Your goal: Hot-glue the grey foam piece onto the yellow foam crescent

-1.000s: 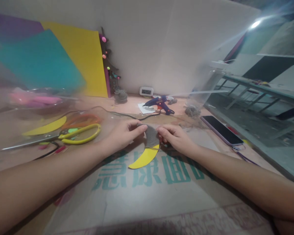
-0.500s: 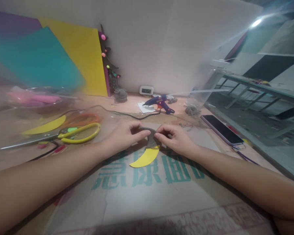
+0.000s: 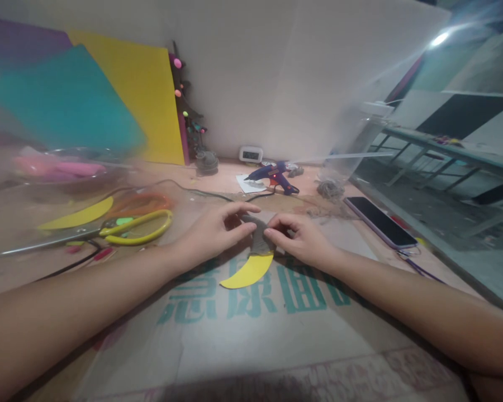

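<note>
A curved piece lies between my hands, its lower part bare yellow and its upper part covered in grey cord. My right hand pinches the grey part at its right edge. On the other side, my left hand has thumb and index finger apart, the thumb tip beside the grey part's left edge. Beyond my hands a dark blue glue gun with a small red light rests over a white paper.
Yellow-handled scissors, orange-handled scissors and another yellow crescent lie at the left. A phone and a grey cord bundle are at the right. A small clock stands at the back.
My left index finger has lifted and spread from the thumb, leaving the grey part. The curved piece has shifted very slightly. My right hand has kept its pinch.
</note>
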The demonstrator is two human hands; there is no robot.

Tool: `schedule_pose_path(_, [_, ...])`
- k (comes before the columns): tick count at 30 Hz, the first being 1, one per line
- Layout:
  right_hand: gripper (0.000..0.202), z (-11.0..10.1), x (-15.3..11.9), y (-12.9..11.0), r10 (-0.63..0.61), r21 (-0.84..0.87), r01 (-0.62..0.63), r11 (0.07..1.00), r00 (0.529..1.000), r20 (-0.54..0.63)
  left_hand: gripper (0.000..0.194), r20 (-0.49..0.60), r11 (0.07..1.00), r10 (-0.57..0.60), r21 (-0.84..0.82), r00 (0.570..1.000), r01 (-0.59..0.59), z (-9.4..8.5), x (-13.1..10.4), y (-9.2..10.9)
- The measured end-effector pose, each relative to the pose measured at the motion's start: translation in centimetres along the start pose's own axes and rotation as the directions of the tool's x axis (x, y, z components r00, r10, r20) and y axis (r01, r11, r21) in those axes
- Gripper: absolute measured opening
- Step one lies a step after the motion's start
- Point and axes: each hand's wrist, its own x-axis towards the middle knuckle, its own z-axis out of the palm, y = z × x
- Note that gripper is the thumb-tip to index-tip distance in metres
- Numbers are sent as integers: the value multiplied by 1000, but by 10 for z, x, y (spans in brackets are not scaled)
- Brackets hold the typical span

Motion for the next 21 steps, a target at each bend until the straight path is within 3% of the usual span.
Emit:
schedule_pose_path(6, [16,1,-1,2,-37,-19,38,999,999,16,22,4,999,32,25,999,-32,0,1,0])
schedule_pose_path(13, [18,0,-1,1,-105,-23,106,994,993,62,29,35,998,-33,-46,999,35,0,1,0])
schedule_pose_path(16, [18,0,0,0,-53,-13,53,998,998,40,32,35,991,-47,-123,998,51,0,2,-4])
schedule_pose_path(21, [21,-2,1,1,59,27,-58,998,998,-31,32,135,974,-120,-178,984,143,3,4,-9])
